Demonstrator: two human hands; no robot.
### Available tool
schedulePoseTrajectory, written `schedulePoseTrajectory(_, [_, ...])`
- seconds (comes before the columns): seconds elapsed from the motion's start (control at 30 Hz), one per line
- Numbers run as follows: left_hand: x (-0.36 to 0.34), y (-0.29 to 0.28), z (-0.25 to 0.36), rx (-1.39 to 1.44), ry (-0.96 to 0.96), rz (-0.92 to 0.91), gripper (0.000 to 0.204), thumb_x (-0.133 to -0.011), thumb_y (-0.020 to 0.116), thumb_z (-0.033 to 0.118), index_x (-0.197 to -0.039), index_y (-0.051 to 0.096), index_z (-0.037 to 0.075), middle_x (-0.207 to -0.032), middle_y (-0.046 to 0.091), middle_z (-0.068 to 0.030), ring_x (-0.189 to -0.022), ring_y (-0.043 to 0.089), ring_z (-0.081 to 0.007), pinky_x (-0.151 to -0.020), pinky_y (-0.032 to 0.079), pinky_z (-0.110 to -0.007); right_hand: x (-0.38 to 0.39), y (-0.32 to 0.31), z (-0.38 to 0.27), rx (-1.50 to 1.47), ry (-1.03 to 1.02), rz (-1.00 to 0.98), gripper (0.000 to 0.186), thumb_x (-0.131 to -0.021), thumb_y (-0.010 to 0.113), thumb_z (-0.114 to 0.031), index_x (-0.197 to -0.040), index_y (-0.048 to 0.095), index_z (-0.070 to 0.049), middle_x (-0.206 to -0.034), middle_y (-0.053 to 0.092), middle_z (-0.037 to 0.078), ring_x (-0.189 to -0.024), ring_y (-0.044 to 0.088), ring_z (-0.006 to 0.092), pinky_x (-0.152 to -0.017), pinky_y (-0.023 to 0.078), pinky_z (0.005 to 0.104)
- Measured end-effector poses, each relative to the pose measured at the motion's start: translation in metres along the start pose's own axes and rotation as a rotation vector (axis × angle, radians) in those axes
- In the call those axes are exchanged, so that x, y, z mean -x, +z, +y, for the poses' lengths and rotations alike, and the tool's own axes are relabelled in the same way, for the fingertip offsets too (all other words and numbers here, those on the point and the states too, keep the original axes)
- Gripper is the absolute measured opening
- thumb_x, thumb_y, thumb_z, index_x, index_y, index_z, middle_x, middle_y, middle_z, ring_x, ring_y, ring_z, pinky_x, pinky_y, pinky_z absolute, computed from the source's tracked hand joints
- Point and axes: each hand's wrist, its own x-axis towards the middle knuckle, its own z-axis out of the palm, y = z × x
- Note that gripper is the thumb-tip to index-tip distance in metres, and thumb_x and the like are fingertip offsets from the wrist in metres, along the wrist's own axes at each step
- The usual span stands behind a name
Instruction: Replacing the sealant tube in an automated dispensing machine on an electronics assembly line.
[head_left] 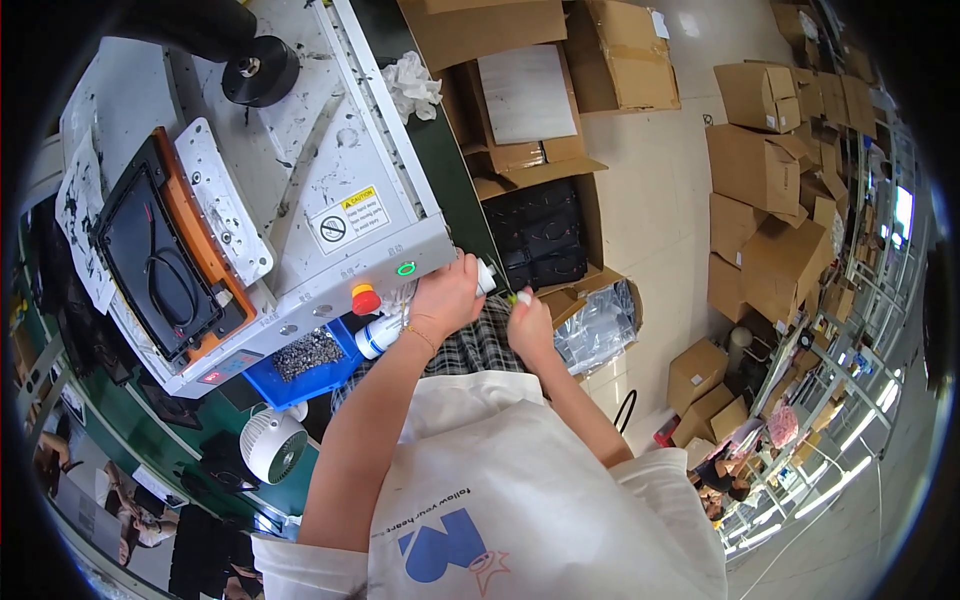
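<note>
My left hand [447, 300] is closed around a white cylindrical container [486, 277], whose end sticks out past the fingers toward the right. Just to the right, my right hand [530, 328] is pinched shut on a small white piece with a yellow-green tip [521, 297]; its exact kind is too small to make out. Both hands are close together in front of the machine's lower right corner. Below my left wrist lies a white bottle with a blue label [375, 335]. Beside it a blue tray [262, 383] holds many small metal parts.
On the grey machine [300, 90], a black panel with cables [150, 260] sits in an orange fixture [188, 200]. Its front carries a red knob [365, 298] and a green-lit button [406, 269]. A carton of black parts [600, 225] stands right; a small white fan [272, 445] is lower left.
</note>
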Motion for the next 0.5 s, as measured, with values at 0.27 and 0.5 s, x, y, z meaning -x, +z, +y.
schedulePoseTrajectory(0.27, [-0.001, 0.0, -0.003, 0.005, -0.005, 0.022, 0.044, -0.067, 0.074, 0.029, -0.094, 0.051, 0.003, -0.094, 0.05, -0.011, -0.092, 0.056, -0.0296, -0.074, 0.049, -0.04, 0.014, -0.008, 0.004, 0.036, 0.017, -0.077, 0.04, -0.092, 0.039, -0.028, -0.098, 0.063, 0.003, -0.085, 0.063, 0.03, -0.083, 0.061, 0.0482, -0.075, 0.049, 0.054])
schedulePoseTrajectory(0.5, [0.004, 0.002, -0.006, 0.056, -0.008, 0.05, 0.044, -0.067, 0.074, 0.029, -0.095, 0.051, 0.003, -0.096, 0.051, -0.0121, -0.093, 0.056, -0.0304, -0.074, 0.049, -0.04, -0.002, -0.015, -0.039, 0.015, 0.005, -0.038, 0.043, -0.093, 0.039, -0.029, -0.088, 0.062, 0.007, -0.085, 0.062, 0.032, -0.083, 0.061, 0.0486, -0.077, 0.048, 0.0548])
